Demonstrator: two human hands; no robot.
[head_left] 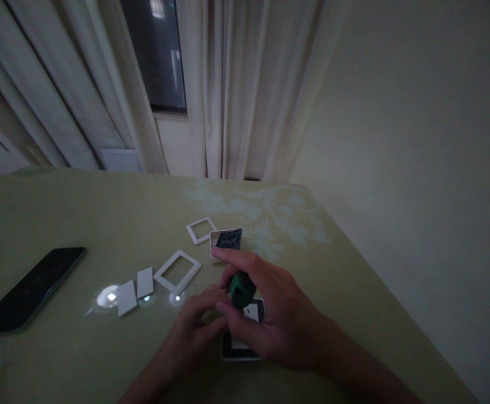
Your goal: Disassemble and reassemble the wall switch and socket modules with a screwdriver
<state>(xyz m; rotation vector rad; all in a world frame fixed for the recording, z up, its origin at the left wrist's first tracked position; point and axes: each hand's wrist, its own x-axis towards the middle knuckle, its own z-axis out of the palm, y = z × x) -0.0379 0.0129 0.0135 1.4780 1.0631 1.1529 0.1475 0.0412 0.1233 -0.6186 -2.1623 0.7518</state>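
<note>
My right hand (276, 314) is wrapped round a green-handled tool (241, 289), probably a screwdriver, held upright over a small white-and-black switch part (240, 349) on the table. My left hand (194, 328) rests beside that part with its fingers curled against it, steadying it. Just beyond my fingers lies a white piece with a dark circuit board (228, 240). Two white square frames lie nearby, a larger one (177, 271) and a smaller one (201, 230). Two flat white plates (136, 289) sit to the left.
A dark phone (30, 289) lies at the left on the pale green tablecloth (101, 213). Curtains (245, 84) and a dark window (156, 50) stand behind the table. A plain wall is on the right. The table's right edge runs diagonally near my right forearm.
</note>
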